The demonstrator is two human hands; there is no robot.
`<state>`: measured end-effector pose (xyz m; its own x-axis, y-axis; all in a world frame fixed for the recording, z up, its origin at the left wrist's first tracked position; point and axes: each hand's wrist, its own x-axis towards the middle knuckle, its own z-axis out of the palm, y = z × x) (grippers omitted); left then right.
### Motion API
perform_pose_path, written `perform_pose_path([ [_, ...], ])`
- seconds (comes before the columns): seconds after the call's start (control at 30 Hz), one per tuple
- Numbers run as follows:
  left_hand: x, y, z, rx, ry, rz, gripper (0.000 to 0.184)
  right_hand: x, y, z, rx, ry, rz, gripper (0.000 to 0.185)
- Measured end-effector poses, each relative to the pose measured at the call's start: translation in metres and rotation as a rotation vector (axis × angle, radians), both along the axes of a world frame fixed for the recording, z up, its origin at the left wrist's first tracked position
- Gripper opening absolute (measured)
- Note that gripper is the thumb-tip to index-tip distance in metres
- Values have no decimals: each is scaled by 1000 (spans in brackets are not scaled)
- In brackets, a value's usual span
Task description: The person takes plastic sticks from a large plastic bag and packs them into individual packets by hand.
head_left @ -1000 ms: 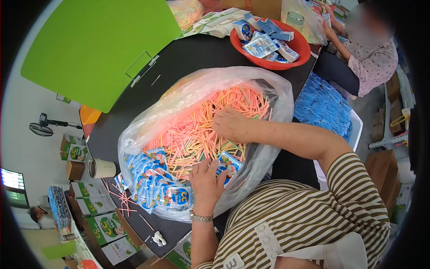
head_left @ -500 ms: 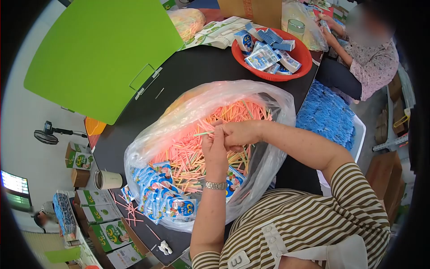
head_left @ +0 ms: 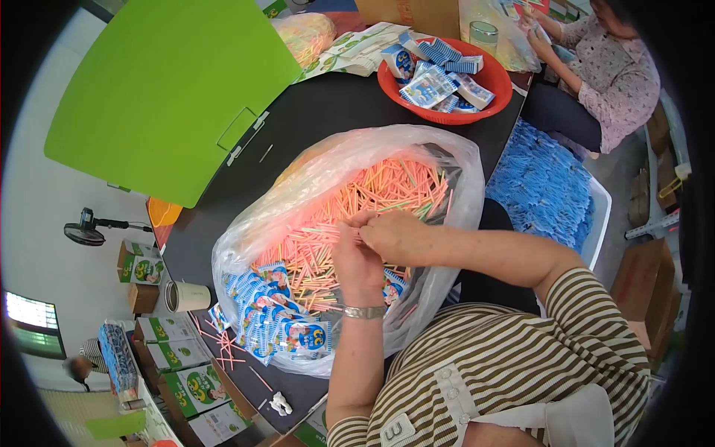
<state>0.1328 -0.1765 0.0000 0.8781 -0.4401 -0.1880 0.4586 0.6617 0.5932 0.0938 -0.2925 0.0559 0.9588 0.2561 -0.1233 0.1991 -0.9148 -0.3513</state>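
A large clear plastic bag (head_left: 465,175) lies open on the dark table, full of thin pink, orange and green sticks (head_left: 387,182). Blue-and-white printed packets (head_left: 279,320) are heaped at its lower left, and another packet (head_left: 393,287) lies partly behind my left wrist. My left hand (head_left: 356,261), with a metal watch at the wrist, is raised over the sticks, fingers closed together. My right hand (head_left: 398,237) meets it at the fingertips, also closed. Whatever lies between the fingers is too hidden to name.
Beyond the bag stands a red bowl (head_left: 447,115) of packets. A green panel (head_left: 164,97) rises at upper left. A cup (head_left: 186,296) and loose sticks (head_left: 223,344) are at the left edge. Another person (head_left: 596,74) sits at upper right beside a white bin (head_left: 599,223) of blue packets.
My left hand has risen from the packets to the middle of the bag, and my right hand has come to meet it. The green stick seen at my fingers half a second ago no longer shows.
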Motion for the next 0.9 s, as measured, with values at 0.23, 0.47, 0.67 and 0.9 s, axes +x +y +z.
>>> perform_pose_path([
  [0.23, -15, 18, 10, 76, -94, -59, 29, -16, 6, -3, 100, 40, 25, 21],
  [0.47, -17, 33, 18, 285, -269, -173, 22, -11, -14, 27, 305, -133, -109, 26],
  [0.67, -25, 42, 27, 467, -449, -447, 18, 25, -20, 31, 669, -245, -63, 33],
  [0.9, -13, 59, 16, 22, 4, -131, 22, 6, -14, 8, 104, -779, -93, 48],
])
